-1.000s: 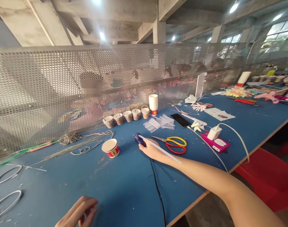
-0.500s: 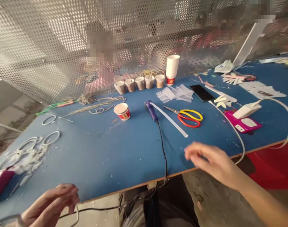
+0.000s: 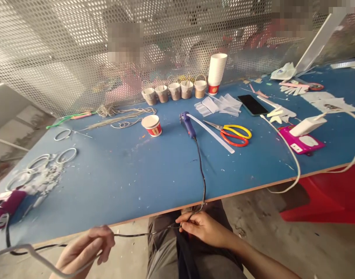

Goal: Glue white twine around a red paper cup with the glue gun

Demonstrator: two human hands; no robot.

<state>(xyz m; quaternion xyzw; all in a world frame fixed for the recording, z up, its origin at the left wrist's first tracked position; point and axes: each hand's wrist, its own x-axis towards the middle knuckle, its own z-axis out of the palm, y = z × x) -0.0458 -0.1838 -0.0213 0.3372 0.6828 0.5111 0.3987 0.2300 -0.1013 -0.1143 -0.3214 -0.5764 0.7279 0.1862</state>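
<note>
My right hand [image 3: 202, 228] is over my lap below the table's front edge, its thumb and fingers closed on a black power cord [image 3: 204, 182]. That cord runs up over the edge to a blue glue gun [image 3: 188, 126] lying on the table, with a long clear glue stick [image 3: 213, 135] in its back. At the lower left, my left hand [image 3: 90, 246] has curled fingers around the same cord, which stretches between both hands; its exact grip is partly hidden. A whitish cable [image 3: 40, 259] loops in front of the left wrist and passes near the fingertips.
Scissors [image 3: 235, 133], a paper cup [image 3: 152, 126], plastic strips [image 3: 219, 104], a phone [image 3: 252, 104] and a pink power strip [image 3: 302, 141] lie on the blue table [image 3: 122, 178]. Several small buckets [image 3: 175, 91] and stacked cups [image 3: 217, 73] line the mesh. White rings [image 3: 67, 155] lie left; a red stool [image 3: 331, 197] stands right.
My right hand has moved left and down from above the table's edge to the cord over my lap. My left hand has shifted slightly right. The view has tilted a little.
</note>
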